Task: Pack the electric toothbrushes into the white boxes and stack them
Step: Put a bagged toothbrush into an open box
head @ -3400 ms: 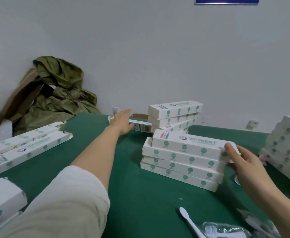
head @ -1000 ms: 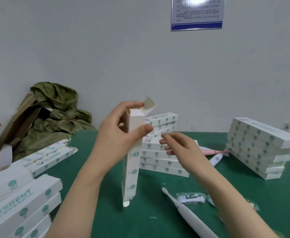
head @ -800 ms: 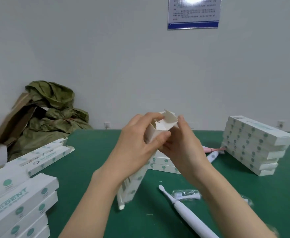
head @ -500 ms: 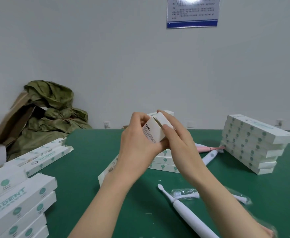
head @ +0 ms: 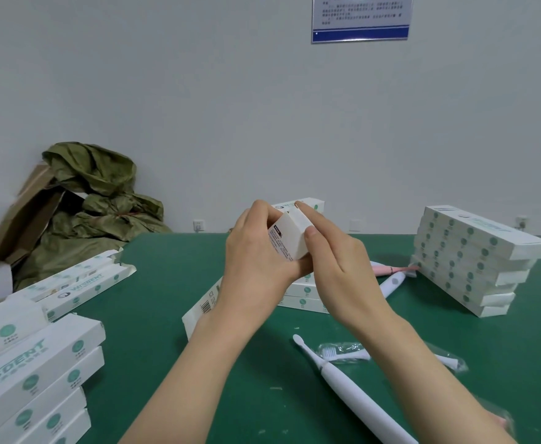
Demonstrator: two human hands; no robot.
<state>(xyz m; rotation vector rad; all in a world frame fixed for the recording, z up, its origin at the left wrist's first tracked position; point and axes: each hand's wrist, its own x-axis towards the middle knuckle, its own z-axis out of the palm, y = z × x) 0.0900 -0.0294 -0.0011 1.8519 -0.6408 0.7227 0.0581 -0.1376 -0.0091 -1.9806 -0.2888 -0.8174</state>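
— What is lying on the green table [head: 166,315]?
— A white toothbrush [head: 352,392] is lying unpacked, close by. Above it a white box [head: 290,238] is being gripped round its body by the left hand [head: 256,270], for steadiness. Its end flap is being pinched closed by the right hand [head: 336,267], thumb and forefinger, probably so nothing is slipping out.
— And farther?
— Closed boxes [head: 474,261] are being kept stacked at the right.

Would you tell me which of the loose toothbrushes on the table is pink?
The pink toothbrush lies farthest back, pointing at the foot of the right-hand box stack; the toothbrush beside it and the nearest toothbrush are white.
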